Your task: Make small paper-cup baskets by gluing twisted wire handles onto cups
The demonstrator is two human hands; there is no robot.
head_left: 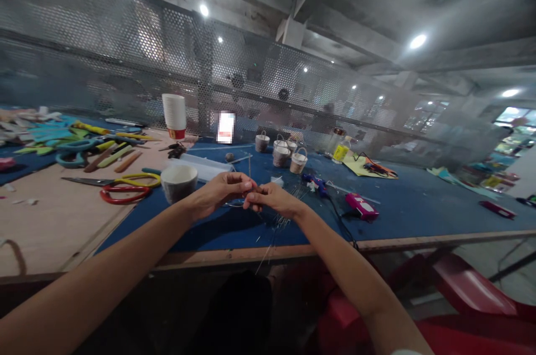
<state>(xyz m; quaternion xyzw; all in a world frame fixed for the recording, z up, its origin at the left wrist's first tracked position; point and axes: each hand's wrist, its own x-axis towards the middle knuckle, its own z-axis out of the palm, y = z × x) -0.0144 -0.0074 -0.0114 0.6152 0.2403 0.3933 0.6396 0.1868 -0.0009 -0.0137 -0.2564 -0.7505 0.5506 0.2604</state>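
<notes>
My left hand (224, 190) and my right hand (270, 198) meet above the blue table mat, their fingertips pinched close together. What they hold is too small and hidden to make out. Under the left fingers shows a thin, pale curved line (234, 204). Just beyond and below my right hand lie several loose thin wires (282, 221). A grey-white cup (179, 183) stands beside my left wrist. Farther back are several little cup-shaped baskets with looped handles, one of them a small basket (298, 162) with a pale lower half.
Red-and-yellow scissors (125, 187) lie on the left, near more tools and a stack of paper cups (174, 115). A blue glue gun (316, 185) with a cord and a magenta box (362, 207) lie right. Behind stands a perforated metal screen (251, 76); a red chair (473, 288) is lower right.
</notes>
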